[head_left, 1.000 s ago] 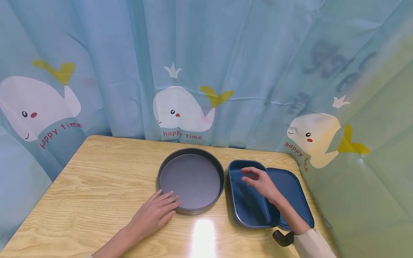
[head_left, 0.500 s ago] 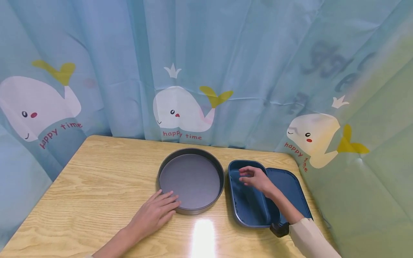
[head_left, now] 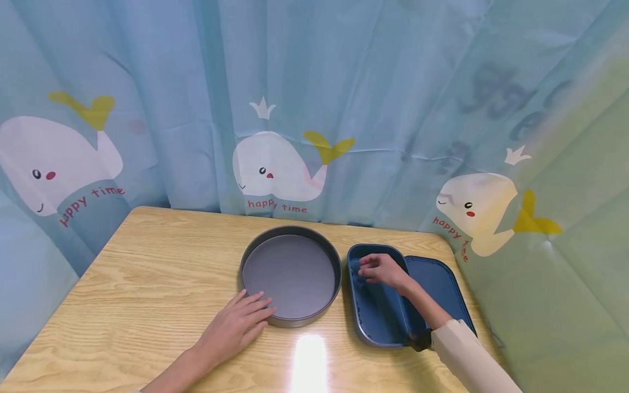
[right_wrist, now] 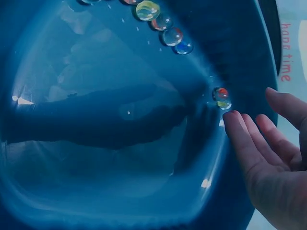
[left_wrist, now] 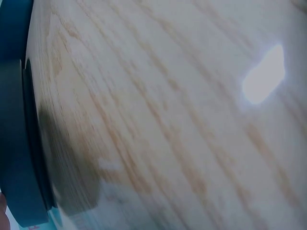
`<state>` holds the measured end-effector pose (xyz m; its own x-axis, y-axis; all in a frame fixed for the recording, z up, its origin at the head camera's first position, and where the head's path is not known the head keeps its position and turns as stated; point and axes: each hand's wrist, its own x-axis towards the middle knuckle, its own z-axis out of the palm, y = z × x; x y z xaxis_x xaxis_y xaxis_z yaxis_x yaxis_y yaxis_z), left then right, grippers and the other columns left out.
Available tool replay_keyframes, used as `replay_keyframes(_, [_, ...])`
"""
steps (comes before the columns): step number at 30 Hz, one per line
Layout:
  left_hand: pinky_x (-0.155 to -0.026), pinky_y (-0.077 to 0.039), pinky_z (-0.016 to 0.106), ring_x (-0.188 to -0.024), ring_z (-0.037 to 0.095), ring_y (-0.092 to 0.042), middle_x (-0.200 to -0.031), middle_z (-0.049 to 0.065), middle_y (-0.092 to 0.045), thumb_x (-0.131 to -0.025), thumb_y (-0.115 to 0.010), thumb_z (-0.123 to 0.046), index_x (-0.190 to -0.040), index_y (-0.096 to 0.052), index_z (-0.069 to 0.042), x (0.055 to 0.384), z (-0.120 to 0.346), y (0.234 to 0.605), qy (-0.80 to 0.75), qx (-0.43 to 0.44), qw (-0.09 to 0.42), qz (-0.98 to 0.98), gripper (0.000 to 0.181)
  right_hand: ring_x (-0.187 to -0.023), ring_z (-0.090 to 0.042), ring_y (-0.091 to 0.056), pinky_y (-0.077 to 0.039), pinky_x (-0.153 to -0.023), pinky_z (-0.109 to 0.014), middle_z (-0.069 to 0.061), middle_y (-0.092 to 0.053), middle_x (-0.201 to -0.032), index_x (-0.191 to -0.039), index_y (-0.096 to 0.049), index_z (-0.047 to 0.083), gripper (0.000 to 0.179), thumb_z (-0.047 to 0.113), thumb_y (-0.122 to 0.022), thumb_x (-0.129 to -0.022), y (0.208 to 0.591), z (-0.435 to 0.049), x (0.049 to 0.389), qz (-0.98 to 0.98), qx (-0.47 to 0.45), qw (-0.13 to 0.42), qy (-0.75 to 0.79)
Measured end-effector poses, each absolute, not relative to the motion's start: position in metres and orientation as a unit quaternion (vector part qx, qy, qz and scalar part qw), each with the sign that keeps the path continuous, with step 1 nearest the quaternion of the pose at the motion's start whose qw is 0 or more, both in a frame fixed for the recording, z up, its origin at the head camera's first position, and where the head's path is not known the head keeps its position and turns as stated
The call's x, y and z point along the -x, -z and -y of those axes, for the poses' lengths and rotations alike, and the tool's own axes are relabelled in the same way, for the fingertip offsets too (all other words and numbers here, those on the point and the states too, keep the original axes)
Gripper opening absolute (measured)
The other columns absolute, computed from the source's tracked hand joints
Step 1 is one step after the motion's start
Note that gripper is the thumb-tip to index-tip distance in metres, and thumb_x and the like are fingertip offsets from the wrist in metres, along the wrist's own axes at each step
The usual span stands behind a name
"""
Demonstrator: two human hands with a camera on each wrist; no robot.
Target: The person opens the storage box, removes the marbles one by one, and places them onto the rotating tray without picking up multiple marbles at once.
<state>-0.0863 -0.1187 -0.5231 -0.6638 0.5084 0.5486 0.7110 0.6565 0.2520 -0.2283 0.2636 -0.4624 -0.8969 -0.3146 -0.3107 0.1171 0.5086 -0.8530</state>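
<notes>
My left hand [head_left: 238, 322] rests with straight fingers over the near-left rim of a round dark grey cake pan [head_left: 290, 275]. Just right of the pan stands a deep blue rectangular box [head_left: 378, 311], with a divider along its right side. Over the box's far end hovers my right hand [head_left: 385, 270], fingers loosely bent and the thumb apart. Several clear glass marbles with coloured swirls [right_wrist: 172, 36] line the box's edge in the right wrist view. Right at my fingertips there lie more marbles [right_wrist: 222, 98]. In the left wrist view the pan's dark side [left_wrist: 19, 143] shows at the left edge.
A flat dark blue lid [head_left: 437, 284] lies right of the box, partly behind my right forearm. The wooden table [head_left: 162, 267] backs onto a blue curtain [head_left: 393, 109] printed with whales, which also runs down the right side.
My right hand has moved slightly left over the box, its forearm and sleeve shifting with it. My left hand and the pan have stayed in place.
</notes>
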Motion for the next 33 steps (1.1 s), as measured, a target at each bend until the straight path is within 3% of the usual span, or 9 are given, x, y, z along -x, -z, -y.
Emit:
replay_keyframes(14, [-0.101,-0.042,0.060,-0.121,0.029,-0.060,-0.125,0.007,-0.069,-0.085,-0.075,-0.016,-0.118,-0.075,-0.012,0.087,0.118,0.523,0.236,0.347,0.226,0.879,0.034,-0.098,-0.027,-0.068,-0.058,-0.085,-0.042,-0.018,-0.070,-0.102,-0.120,-0.059,-0.015,0.028,0.000,-0.060,-0.096,0.479,-0.260,0.237,-0.843,0.066,0.234,0.479])
replay_keyframes(23, [-0.102,-0.042,0.059,-0.123,0.027,-0.059,-0.125,0.006,-0.068,-0.086,-0.075,-0.016,-0.119,-0.075,-0.013,0.085,0.117,0.521,0.237,0.340,0.223,0.882,0.033,-0.090,-0.020,-0.067,-0.058,-0.077,-0.032,-0.011,-0.072,-0.096,-0.114,-0.065,-0.010,0.022,0.003,-0.061,-0.096,0.491,-0.256,0.241,-0.877,0.075,0.199,0.431])
replay_keyframes(33, [-0.105,-0.040,0.057,-0.122,0.028,-0.060,-0.125,0.006,-0.068,-0.084,-0.077,-0.015,-0.119,-0.074,-0.013,0.085,0.116,0.522,0.241,0.337,0.220,0.883,0.035,-0.081,-0.016,-0.066,-0.056,-0.069,-0.029,-0.008,-0.073,-0.091,-0.106,-0.071,-0.005,0.017,0.001,-0.061,-0.094,0.498,-0.253,0.248,-0.902,0.066,0.171,0.391])
